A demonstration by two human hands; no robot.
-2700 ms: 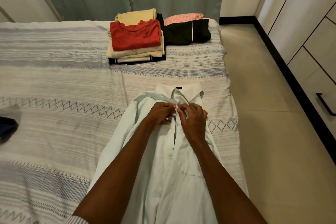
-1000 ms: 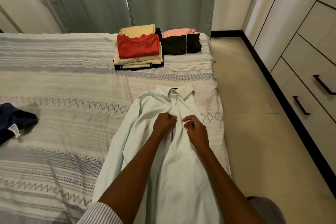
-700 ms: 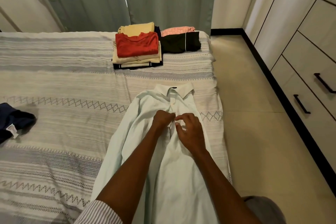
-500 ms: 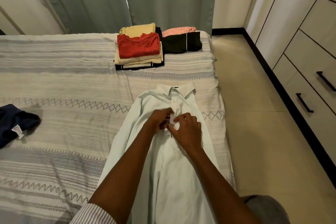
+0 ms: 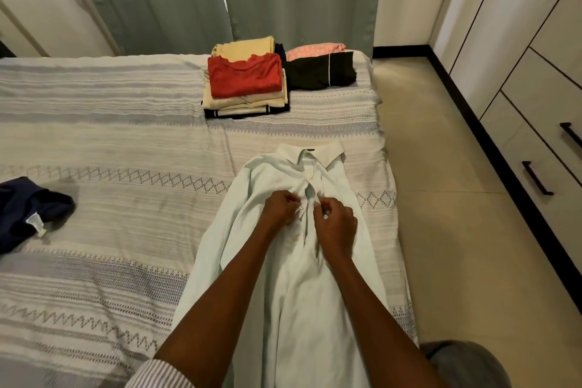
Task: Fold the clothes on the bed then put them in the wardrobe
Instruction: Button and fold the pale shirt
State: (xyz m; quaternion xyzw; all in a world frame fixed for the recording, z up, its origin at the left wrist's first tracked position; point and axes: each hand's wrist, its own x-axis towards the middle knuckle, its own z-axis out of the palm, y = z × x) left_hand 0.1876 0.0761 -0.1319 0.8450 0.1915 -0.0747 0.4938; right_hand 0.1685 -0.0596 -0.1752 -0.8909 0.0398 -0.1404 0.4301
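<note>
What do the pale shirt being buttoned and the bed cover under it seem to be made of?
The pale shirt looks like thin, smooth woven cloth, maybe cotton: it drapes in soft creases, matte. The bed cover looks like a coarser textured weave, with raised stripes and diamond bands. The exact fibre cannot be told.

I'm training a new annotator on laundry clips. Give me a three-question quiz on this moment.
1. True or false: the shirt is already folded.
2. What tops the nearer stack? A) red top B) pink garment C) navy garment
3. Where on the shirt do the left hand and right hand pinch?

Key: 1. False; it lies spread out on the bed. 2. A. 3. At the button placket, below the collar.
</note>
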